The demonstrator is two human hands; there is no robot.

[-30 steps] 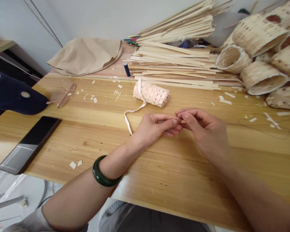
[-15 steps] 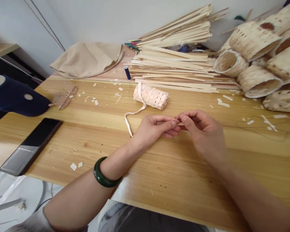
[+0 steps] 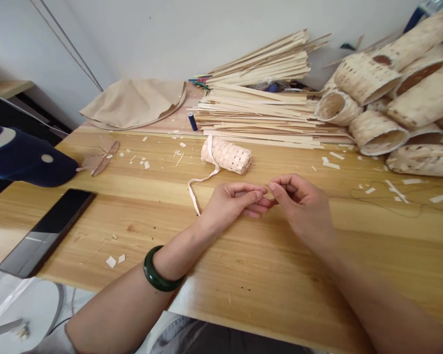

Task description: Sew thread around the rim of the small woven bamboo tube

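My left hand (image 3: 239,199) is closed in a pinch, with a thin, light needle (image 3: 261,190) between thumb and forefinger. Fingertip to fingertip with it, my right hand (image 3: 299,206) is also pinched. A fine dark thread (image 3: 384,212) loops over the table and runs up to my right hand; its end at the fingertips is too small to see. Just beyond both hands, a small woven tube (image 3: 231,156) of pale strips lies on its side, apart from them. From it, a loose strip (image 3: 192,189) curls toward my left wrist.
Bundles of thin wooden strips (image 3: 258,105) lie at the back, beside a blue thread spool (image 3: 192,122). Woven tubes (image 3: 378,132) are piled at the right. A phone (image 3: 46,233), a folded beige cloth (image 3: 133,103) and a dark blue object (image 3: 25,157) occupy the left. Small scraps (image 3: 111,261) litter the wooden table.
The view has shifted slightly, so the table things appear lower and the right pile farther left. Both hands keep their pinches close together, with only slight movement at the fingertips.
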